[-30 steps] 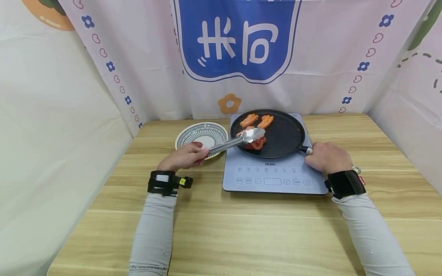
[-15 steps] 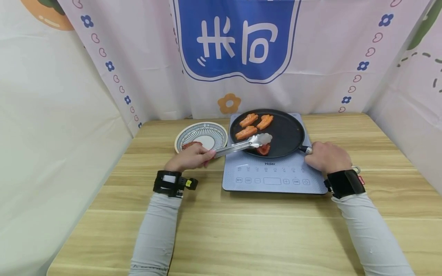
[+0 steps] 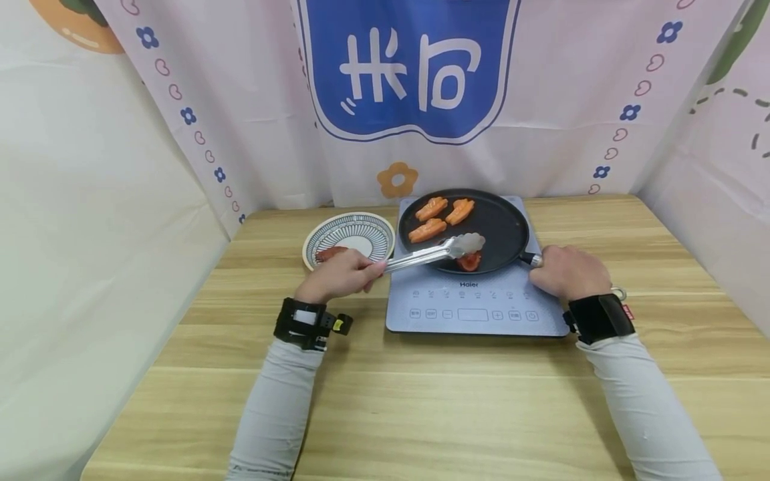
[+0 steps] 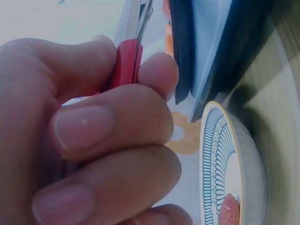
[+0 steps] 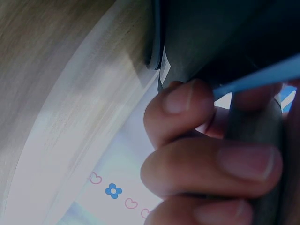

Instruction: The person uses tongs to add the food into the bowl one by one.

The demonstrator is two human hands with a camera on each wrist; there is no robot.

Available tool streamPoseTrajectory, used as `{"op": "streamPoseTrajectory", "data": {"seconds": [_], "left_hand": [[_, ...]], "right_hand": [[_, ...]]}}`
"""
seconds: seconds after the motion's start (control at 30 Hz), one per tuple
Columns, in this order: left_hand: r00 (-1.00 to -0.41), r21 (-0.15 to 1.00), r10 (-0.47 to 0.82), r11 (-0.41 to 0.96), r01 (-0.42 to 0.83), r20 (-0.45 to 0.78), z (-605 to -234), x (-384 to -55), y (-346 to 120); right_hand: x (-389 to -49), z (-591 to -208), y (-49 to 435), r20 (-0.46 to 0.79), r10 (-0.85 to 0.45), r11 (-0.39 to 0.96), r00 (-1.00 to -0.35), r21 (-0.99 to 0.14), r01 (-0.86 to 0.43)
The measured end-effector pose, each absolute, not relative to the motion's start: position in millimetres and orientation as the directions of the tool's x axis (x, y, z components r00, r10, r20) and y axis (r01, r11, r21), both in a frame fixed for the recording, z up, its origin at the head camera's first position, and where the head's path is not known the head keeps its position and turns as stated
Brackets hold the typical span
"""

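My left hand (image 3: 343, 275) grips metal tongs (image 3: 424, 256), whose red handle (image 4: 125, 63) shows in the left wrist view. In the head view, the scalloped tips lie over a dark red piece of food (image 3: 470, 262) near the front of the flat black pan (image 3: 502, 230). Whether the tips pinch it is hard to tell. Several orange-pink pieces of food (image 3: 427, 230) lie at the pan's left side. My right hand (image 3: 571, 272) holds the pan's handle (image 3: 531, 259), its fingers curled round it in the right wrist view.
The pan sits on a pale Haier induction cooker (image 3: 475, 321). Left of it, a patterned plate (image 3: 363, 244) bears a reddish piece of food (image 3: 331, 252), partly behind my left hand. A printed curtain (image 3: 265, 120) hangs behind the wooden table (image 3: 421, 401).
My left hand and the tongs have moved right, and the dark red piece has shifted right with the tips. The orange-pink piece beneath has come into full view. My right hand stays put.
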State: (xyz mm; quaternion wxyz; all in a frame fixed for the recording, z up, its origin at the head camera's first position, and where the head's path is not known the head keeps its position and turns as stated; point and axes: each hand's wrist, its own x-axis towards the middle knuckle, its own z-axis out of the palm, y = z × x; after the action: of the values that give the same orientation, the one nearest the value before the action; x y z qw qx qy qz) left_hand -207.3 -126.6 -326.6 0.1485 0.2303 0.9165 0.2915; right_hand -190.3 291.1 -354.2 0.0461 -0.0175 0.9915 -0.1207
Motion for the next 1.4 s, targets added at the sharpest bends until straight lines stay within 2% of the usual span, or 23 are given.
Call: {"op": "streamPoseTrajectory", "data": {"seconds": [0.53,1.07,1.4], "left_hand": [[-0.86,0.61,0.472,0.745,0.27,-0.195,-323.8,-203.4,-124.1],[-0.889,0.522,0.435,0.795,0.308,-0.139,-314.6,-198.9,-124.3],[-0.895,0.554,0.432,0.773,0.308,-0.106,-309.2,-198.1,-133.2]], "right_hand": [[-190.0,-353.0,290.1,-0.102,-0.039,0.969,-0.994,-0.247,-0.013],[-190.6,-351.5,291.7,-0.118,-0.051,0.969,-0.992,-0.247,-0.02],[-189.8,-351.8,289.7,-0.105,-0.049,0.967,-0.993,-0.252,-0.021]]}}
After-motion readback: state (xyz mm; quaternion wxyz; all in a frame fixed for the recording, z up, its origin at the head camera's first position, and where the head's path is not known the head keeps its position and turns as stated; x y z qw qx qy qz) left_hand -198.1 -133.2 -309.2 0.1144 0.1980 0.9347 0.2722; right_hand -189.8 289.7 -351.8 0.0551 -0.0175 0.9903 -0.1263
